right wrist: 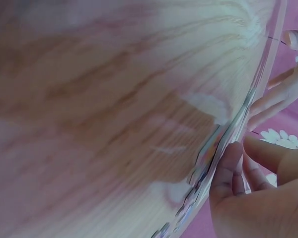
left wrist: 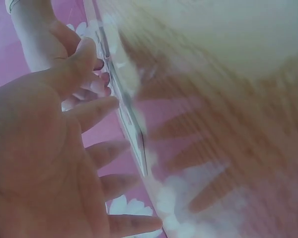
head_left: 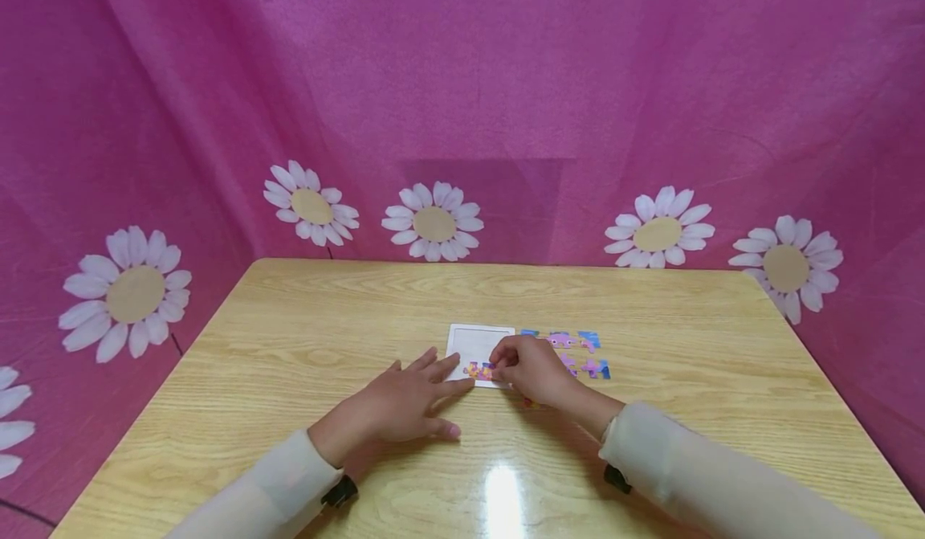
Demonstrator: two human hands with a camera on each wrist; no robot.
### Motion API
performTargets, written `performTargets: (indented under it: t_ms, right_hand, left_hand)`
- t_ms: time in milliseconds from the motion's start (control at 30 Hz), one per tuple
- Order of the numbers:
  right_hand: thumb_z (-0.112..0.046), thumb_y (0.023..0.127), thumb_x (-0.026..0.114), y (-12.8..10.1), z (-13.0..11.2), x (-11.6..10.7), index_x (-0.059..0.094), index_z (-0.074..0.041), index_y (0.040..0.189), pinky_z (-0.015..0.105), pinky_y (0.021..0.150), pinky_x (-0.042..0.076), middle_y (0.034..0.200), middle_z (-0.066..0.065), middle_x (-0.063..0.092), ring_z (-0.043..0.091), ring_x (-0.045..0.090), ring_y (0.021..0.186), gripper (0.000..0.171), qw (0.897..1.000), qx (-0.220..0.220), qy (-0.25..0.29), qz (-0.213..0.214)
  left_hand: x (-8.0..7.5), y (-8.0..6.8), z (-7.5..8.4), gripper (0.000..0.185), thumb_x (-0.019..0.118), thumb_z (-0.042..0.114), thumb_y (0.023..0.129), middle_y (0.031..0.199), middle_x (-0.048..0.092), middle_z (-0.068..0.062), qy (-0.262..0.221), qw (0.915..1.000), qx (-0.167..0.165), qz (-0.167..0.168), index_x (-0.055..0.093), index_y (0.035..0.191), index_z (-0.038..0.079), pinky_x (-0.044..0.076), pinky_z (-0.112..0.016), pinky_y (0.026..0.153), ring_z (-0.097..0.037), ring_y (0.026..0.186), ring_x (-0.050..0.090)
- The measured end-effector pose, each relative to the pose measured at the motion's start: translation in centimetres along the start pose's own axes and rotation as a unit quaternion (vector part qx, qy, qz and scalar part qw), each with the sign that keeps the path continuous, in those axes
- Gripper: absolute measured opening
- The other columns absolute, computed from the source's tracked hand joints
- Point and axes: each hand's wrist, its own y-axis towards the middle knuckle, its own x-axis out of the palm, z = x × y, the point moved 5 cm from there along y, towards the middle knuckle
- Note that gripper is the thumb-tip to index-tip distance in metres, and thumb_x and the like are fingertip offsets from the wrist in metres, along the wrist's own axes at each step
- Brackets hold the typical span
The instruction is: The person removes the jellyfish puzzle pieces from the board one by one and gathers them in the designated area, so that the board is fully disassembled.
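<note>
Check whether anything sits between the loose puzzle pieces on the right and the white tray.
Only the right hand itself lies between the loose pieces and the white tray, its fingers on a piece at the tray's near edge. The left hand rests flat at the tray's left.

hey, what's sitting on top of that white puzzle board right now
On the white board, a few joined colourful pieces lie at its near edge. The right hand pinches there, and the left hand fingertips rest on its near-left corner. Whatever lies beneath those fingers is hidden.
</note>
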Motion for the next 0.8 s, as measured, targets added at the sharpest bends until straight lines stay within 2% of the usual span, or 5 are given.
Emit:
performTargets:
  t_ms: [167, 400, 800]
  right_hand:
    - [0.0, 0.086, 0.08, 0.4, -0.1, 0.5, 0.074, -0.006, 0.09, 0.027, 0.07, 0.05, 0.076, -0.003, 0.067, 0.008, 0.058, 0.072, 0.01, 1.0, 0.002, -0.017, 0.0]
    - [0.0, 0.083, 0.083, 1.1, 0.0, 0.9, 0.075, -0.006, 0.093, 0.027, 0.069, 0.048, 0.074, -0.005, 0.064, 0.008, 0.055, 0.069, 0.015, 0.999, 0.003, -0.046, 0.009]
    - [0.003, 0.081, 0.082, 1.2, -0.5, 1.2, 0.069, -0.008, 0.091, 0.027, 0.067, 0.045, 0.073, -0.004, 0.059, 0.01, 0.053, 0.068, 0.019, 0.998, 0.006, -0.065, -0.001]
  left_hand:
    - [0.4, 0.3, 0.0, 0.074, 0.056, 0.069, 0.094, 0.172, 0.02, 0.001, 0.001, 1.0, -0.003, -0.008, 0.036, 0.16, 0.04, 0.025, -0.074, 0.113, -0.035, 0.158, 0.015]
    - [0.4, 0.2, -0.1, 0.074, 0.059, 0.066, 0.095, 0.172, 0.021, 0.001, -0.006, 0.9999, -0.001, -0.008, 0.036, 0.16, 0.04, 0.028, -0.076, 0.111, -0.037, 0.156, 0.022]
    - [0.3, 0.1, 0.1, 0.073, 0.061, 0.062, 0.096, 0.172, 0.021, 0.0, -0.005, 0.9999, 0.005, -0.009, 0.037, 0.16, 0.038, 0.028, -0.077, 0.109, -0.039, 0.156, 0.023]
